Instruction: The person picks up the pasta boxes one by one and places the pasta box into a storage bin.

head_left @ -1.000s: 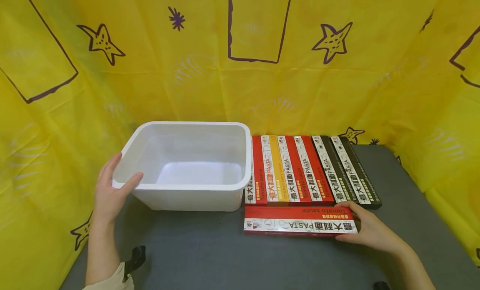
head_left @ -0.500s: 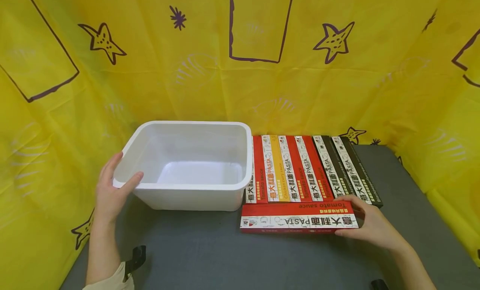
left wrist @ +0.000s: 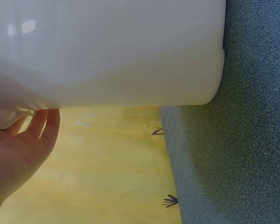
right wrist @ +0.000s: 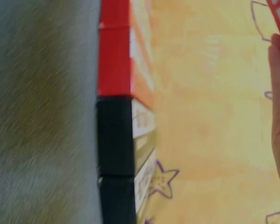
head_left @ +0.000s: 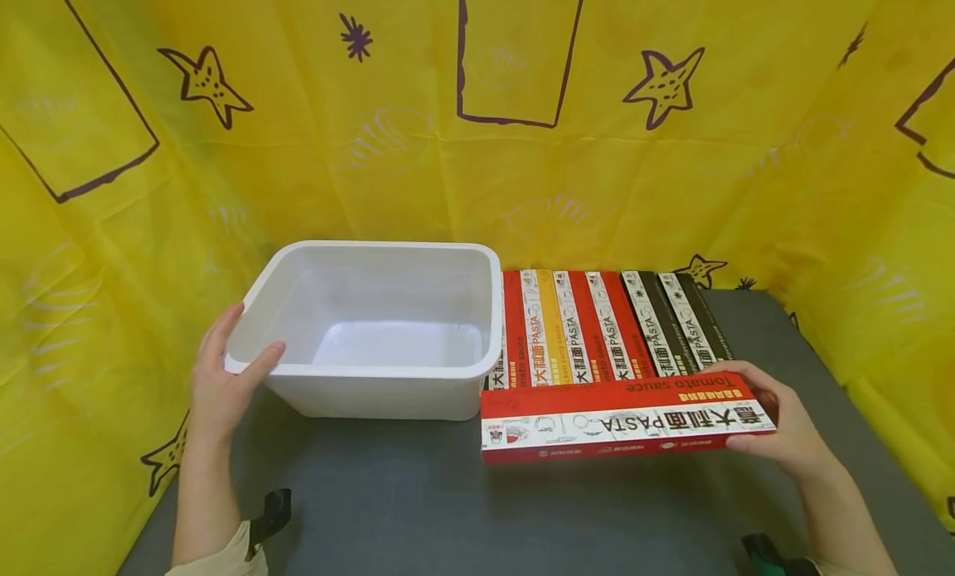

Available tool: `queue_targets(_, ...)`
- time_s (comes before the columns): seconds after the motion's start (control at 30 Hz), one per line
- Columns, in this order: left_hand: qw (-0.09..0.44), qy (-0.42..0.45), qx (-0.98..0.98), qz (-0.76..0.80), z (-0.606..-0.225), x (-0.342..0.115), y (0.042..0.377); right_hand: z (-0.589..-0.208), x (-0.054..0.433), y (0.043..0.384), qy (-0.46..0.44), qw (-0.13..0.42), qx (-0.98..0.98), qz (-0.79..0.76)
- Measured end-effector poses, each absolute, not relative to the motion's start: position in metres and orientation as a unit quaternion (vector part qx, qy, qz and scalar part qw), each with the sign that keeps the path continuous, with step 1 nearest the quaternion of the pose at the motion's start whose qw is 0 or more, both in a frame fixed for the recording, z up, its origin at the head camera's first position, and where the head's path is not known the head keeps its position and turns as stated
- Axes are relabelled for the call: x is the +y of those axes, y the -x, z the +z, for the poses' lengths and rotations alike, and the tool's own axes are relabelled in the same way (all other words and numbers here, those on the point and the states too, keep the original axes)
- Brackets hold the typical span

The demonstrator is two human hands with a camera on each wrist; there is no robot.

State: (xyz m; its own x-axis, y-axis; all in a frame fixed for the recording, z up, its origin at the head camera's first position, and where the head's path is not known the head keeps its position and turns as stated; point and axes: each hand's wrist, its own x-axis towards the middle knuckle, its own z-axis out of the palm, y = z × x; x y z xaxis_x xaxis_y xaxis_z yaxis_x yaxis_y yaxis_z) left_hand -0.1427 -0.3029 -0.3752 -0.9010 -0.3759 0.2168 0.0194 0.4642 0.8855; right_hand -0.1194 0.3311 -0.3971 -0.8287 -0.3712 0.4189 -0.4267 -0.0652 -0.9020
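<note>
At a table (head_left: 388, 510) spread with dark grey cloth, a person's right hand (head_left: 783, 423) holds a long red pasta box (head_left: 627, 423) by one end, thumb on the near edge and fingers over the far edge. The red pasta box hangs off the cloth in front of a row of similar cartons, its lettering, "PASTA" and "Tomato sauce," upside down from where the person sits. Its other end appears just beside the near corner of a white tub (head_left: 373, 396); whether the two touch, I cannot tell.

The left hand (head_left: 221, 385) grips the white tub at its left rim, thumb hooked over the inside and fingers against the outer wall. The white tub stands upright on the cloth.

To the right of the white tub, the cartons lie side by side: a red carton (head_left: 513, 327) partly hidden by the tub, a yellow carton (head_left: 550, 327), two more red cartons (head_left: 615, 311) and two black cartons (head_left: 656, 327), their near ends hidden behind the raised box. A black strap (head_left: 272, 514) crosses a cream sleeve (head_left: 224, 555) at the left forearm. Yellow fabric (head_left: 373, 186) printed with dark-outlined starfish (head_left: 206, 87) hangs behind.
</note>
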Motion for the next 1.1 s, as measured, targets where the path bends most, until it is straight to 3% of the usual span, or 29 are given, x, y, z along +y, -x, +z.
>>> queue_targets(0.2,0.205,-0.103,-0.831,-0.507,-0.376,-0.304,0.142,-0.395,0.316,0.132,-0.365,0.041,-0.544,0.755)
queue_targets(0.33,0.206,-0.101,-0.831,-0.507,-0.376,-0.304,0.142,-0.385,0.296,0.133,-0.281,0.068,-0.58,0.762)
queue_targets(0.53,0.207,-0.099,-0.83,-0.508,-0.375,-0.303,0.141,-0.365,0.265,0.139,-0.163,0.059,-0.69,0.703)
queue_targets(1.1,0.207,-0.101,-0.834,-0.501,-0.377,-0.305,0.141,-0.331,0.204,0.165,-0.165,0.037,-0.797,0.579)
